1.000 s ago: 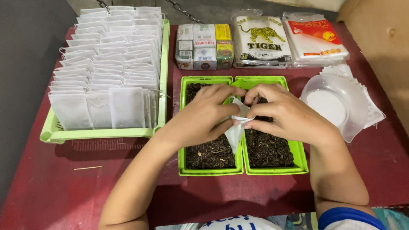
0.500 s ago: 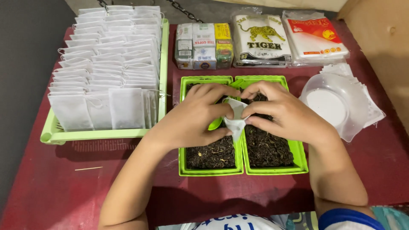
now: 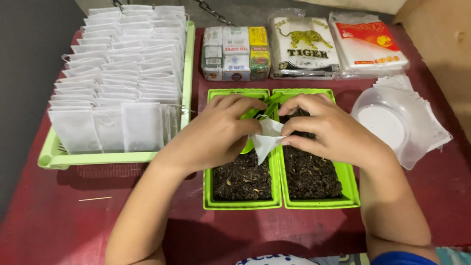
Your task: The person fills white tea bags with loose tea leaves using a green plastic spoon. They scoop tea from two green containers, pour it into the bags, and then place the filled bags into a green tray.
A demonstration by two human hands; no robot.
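Observation:
Both hands meet over two green trays of dark loose tea, the left tray (image 3: 211, 196) and the right tray (image 3: 349, 189). A small white filter bag (image 3: 265, 142) is pinched between them, my left hand (image 3: 216, 135) on its left side and my right hand (image 3: 326, 130) on its right edge. A green scoop (image 3: 255, 112) shows partly under my left fingers, tucked against the palm. The bag hangs just above the divide between the trays.
A long green tray (image 3: 189, 73) at the left holds several rows of white filled bags. Small tea boxes (image 3: 235, 53) and two sealed packets (image 3: 304, 46) lie at the back. A clear plastic bowl (image 3: 387, 122) on empty white bags sits at the right on the red table.
The bag has been turned and drawn slightly lower between the hands; my fingers have shifted their pinch along its top edge. The trays have not moved.

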